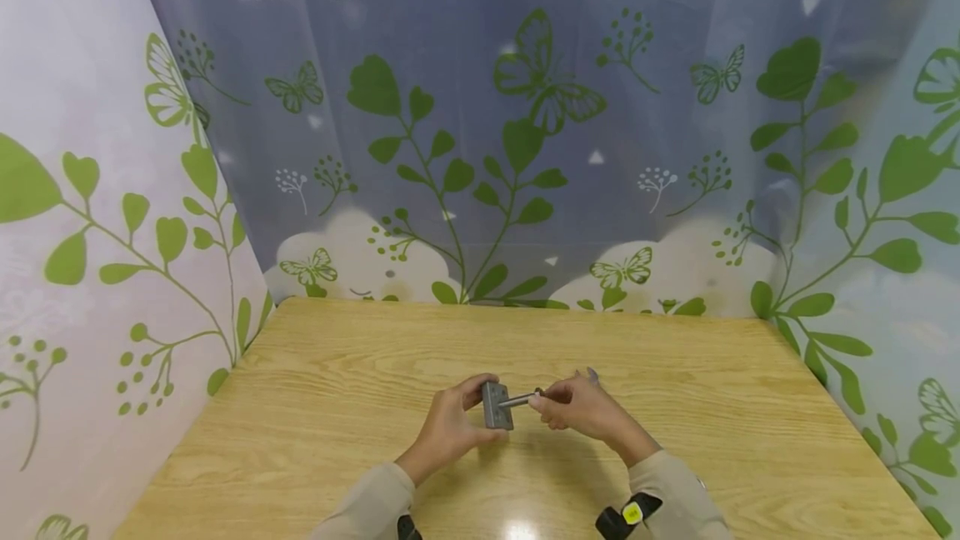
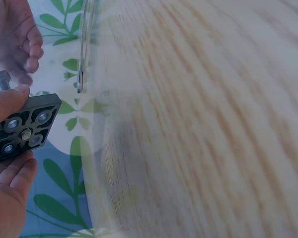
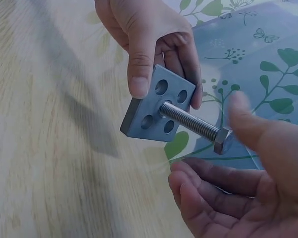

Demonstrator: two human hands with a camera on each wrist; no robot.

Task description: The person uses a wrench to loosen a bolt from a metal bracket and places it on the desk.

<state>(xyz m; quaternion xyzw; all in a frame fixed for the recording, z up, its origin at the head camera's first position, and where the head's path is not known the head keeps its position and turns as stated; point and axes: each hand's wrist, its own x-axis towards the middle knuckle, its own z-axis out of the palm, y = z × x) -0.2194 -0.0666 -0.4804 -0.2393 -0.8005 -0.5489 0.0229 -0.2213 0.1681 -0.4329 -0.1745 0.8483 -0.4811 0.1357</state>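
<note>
My left hand (image 1: 448, 425) holds a grey square metal plate (image 3: 156, 106) by its edges, thumb on one side and fingers on the other. Several round holes surround a hex bolt (image 3: 191, 120) that stands in the plate's centre. The left wrist view shows the plate's ribbed back (image 2: 27, 130), with the bolt's end at the middle. My right hand (image 3: 248, 188) is at the bolt's hex head (image 3: 222, 141), thumb and fingers spread on either side with a gap around it. Both hands are raised over the table.
A metal wrench (image 1: 592, 375) lies on the wooden table (image 1: 360, 357) beyond my right hand, mostly hidden by it. Patterned curtains (image 1: 465, 190) with leaves and butterflies stand along the table's back and sides.
</note>
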